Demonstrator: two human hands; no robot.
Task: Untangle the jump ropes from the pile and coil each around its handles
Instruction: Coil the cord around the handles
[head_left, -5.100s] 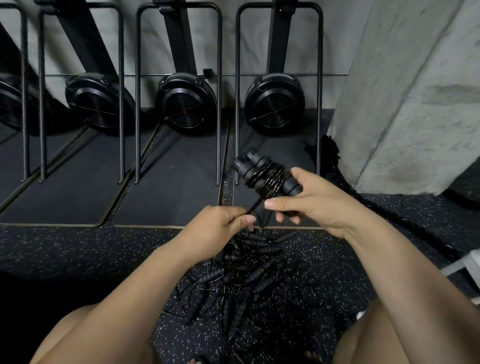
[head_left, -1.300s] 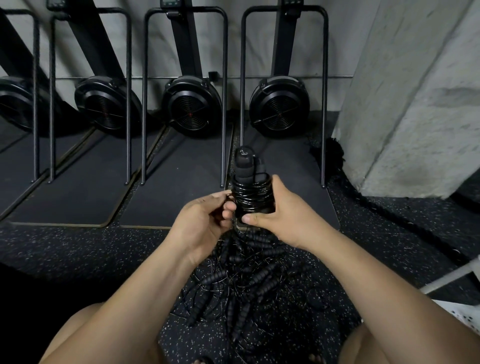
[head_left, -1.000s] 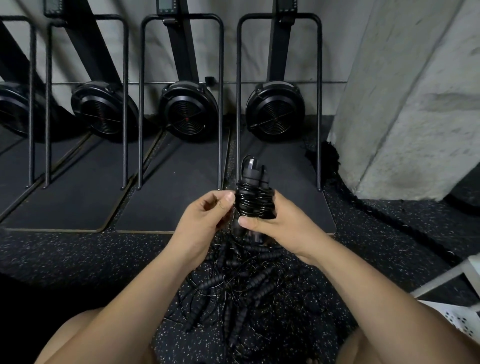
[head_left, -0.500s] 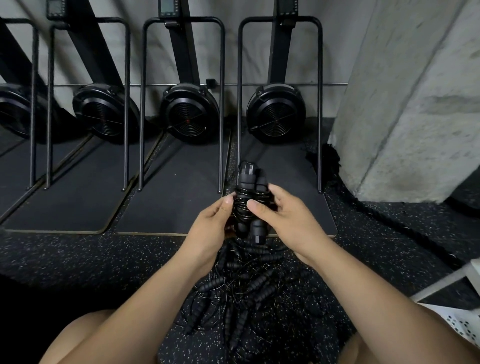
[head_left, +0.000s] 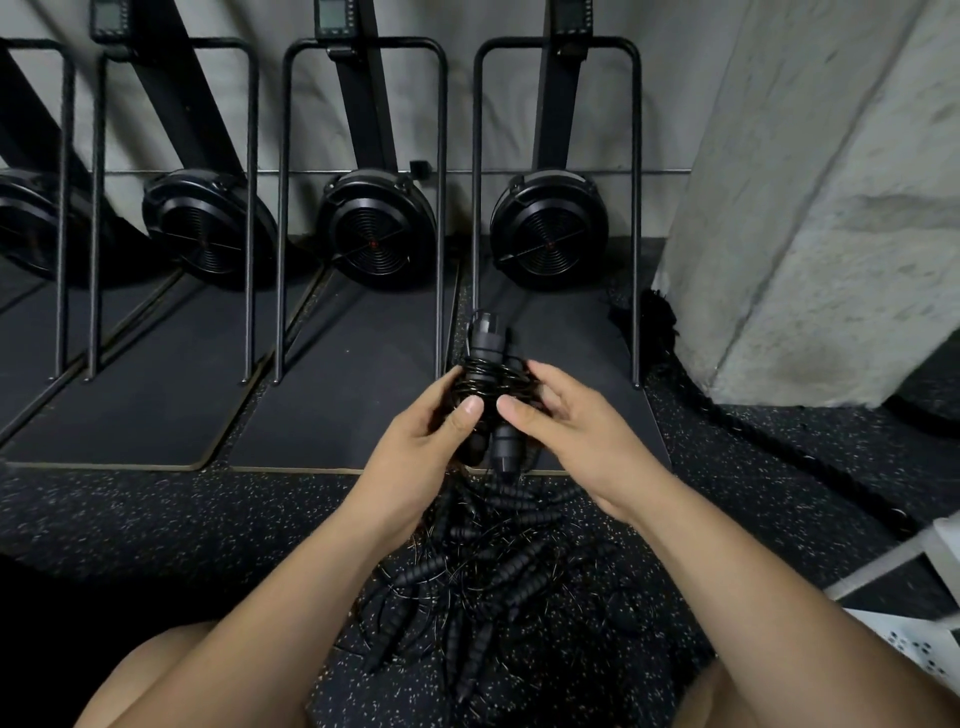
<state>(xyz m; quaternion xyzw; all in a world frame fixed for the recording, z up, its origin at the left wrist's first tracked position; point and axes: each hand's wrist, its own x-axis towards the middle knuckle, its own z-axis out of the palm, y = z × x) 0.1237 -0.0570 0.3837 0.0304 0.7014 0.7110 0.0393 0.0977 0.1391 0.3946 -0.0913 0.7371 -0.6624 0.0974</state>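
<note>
1. Compared with a few seconds back, the jump rope (head_left: 488, 382) is now standing upright instead of leaning over to the left. The left hand (head_left: 415, 462), which was pulling cord lower down, is now sitting right against the coil.
2. The wound bundle is being held in the air between both hands, above the pile (head_left: 483, 577) of other ropes lying tangled on the floor (head_left: 156, 519).
3. The thin cord looks springy. If the last turn is not tucked in, easing off either thumb is likely to let the loops slide along the handles (head_left: 485, 335) and start unwinding.
4. I cannot tell whether a strand is still trailing down into the pile. If one is, carrying the bundle away would be dragging other ropes along or pulling the coil loose.
5. The left hand is curling its fingers round the left side of the coil, with the thumb pressing on the front.
6. The right hand (head_left: 566, 431) is half closed. Its thumb is pressing on the front beside the left thumb, and its fingers are curving loosely round the right side and back.
</note>
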